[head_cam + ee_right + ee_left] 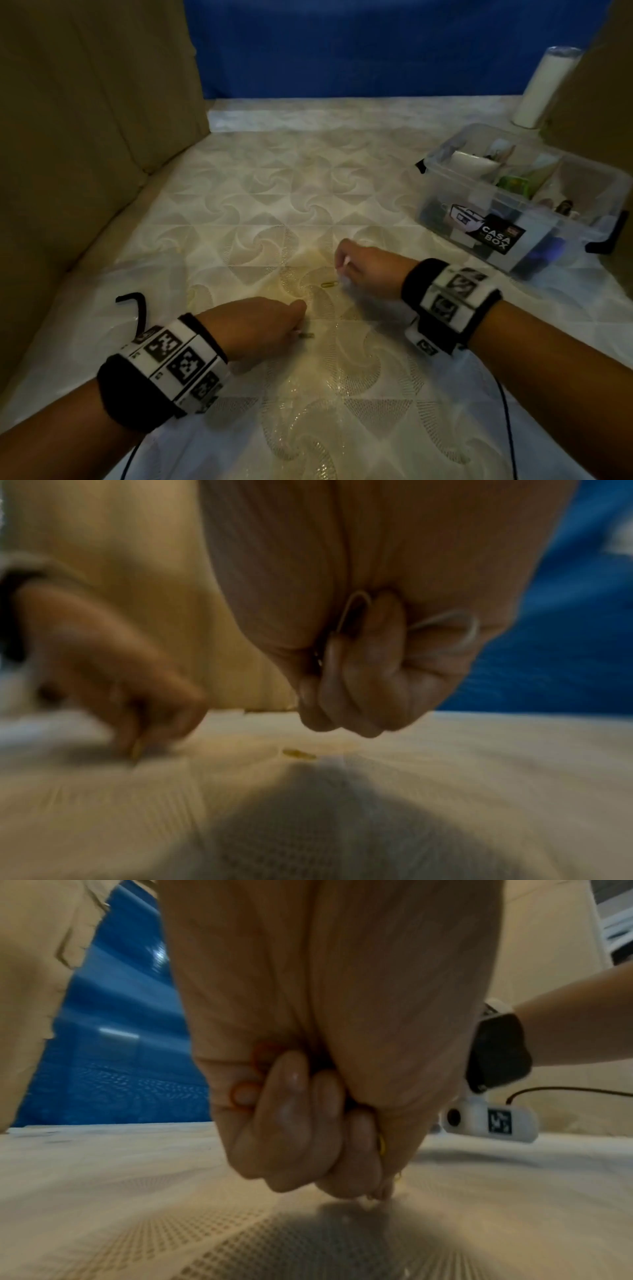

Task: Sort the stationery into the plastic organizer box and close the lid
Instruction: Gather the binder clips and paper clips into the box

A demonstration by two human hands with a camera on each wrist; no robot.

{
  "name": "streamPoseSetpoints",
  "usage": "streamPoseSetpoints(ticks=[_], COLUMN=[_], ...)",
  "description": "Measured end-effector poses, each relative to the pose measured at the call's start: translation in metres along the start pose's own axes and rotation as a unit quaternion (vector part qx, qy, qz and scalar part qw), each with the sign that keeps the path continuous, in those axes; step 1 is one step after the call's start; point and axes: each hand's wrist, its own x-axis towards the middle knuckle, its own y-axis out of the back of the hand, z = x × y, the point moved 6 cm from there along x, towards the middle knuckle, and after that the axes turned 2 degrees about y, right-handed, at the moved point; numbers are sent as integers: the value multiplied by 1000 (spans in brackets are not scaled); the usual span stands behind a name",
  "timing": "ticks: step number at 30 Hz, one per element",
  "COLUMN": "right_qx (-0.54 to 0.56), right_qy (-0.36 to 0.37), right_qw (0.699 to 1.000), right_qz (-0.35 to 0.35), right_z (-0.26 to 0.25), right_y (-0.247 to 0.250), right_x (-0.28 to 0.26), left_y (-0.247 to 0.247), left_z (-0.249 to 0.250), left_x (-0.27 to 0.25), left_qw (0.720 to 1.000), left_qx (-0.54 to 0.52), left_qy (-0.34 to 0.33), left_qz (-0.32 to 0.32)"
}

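Observation:
Low over the patterned tablecloth, my left hand (pixel 298 329) has its fingertips down on a small clip (pixel 307 335). Its curled fingers (pixel 291 1096) hold orange paper clips (pixel 240 1093), and a yellow one (pixel 382 1144) shows beside the thumb. My right hand (pixel 342 270) is a fist just right of a yellow paper clip (pixel 329 284) lying on the cloth, and white paper clips (pixel 356 610) are gripped inside the fist (pixel 369 685). That yellow clip (pixel 299 754) lies just below the knuckles. The clear organizer box (pixel 442 192) stands open at the right with stationery in its compartments.
A clear lid with a black latch (pixel 133 305) lies on the cloth left of my left wrist. A tall white candle (pixel 544 89) stands behind the box. Brown cardboard walls close in both sides, and a blue wall stands at the back. Cables trail from both wrists.

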Motion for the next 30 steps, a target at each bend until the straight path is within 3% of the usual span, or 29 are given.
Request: streamPoseSetpoints(ticks=[3,6,9,12,16,19,23,26,30], right_qx=[-168,-236,-259,-268,-202,-192,-285,-287,-356], right_qy=[-13,-24,-36,-35,-67,-60,-176,-239,-262], right_qw=[983,967,958,958,975,980,932,922,897], right_qz=[-70,-92,-115,-97,-69,-10,137,101,10], right_z=[-12,-16,-17,-18,-5,13,36,55,96], right_y=[-20,-26,-27,-27,-12,35,156,209,221], right_x=[12,21,24,26,15,0,-22,-14,30], left_y=[18,38,48,55,60,60,58,57,60], left_z=[-6,-16,-23,-26,-22,-17,-4,9,17], left_x=[-4,-9,-8,-1,7,9,11,15,18], left_qw=[996,984,973,960,949,945,950,951,953], left_qx=[-63,-96,-128,-164,-183,-198,-183,-182,-182], left_qy=[-1,4,13,25,40,42,41,35,31], left_qz=[65,152,191,225,255,255,251,248,241])
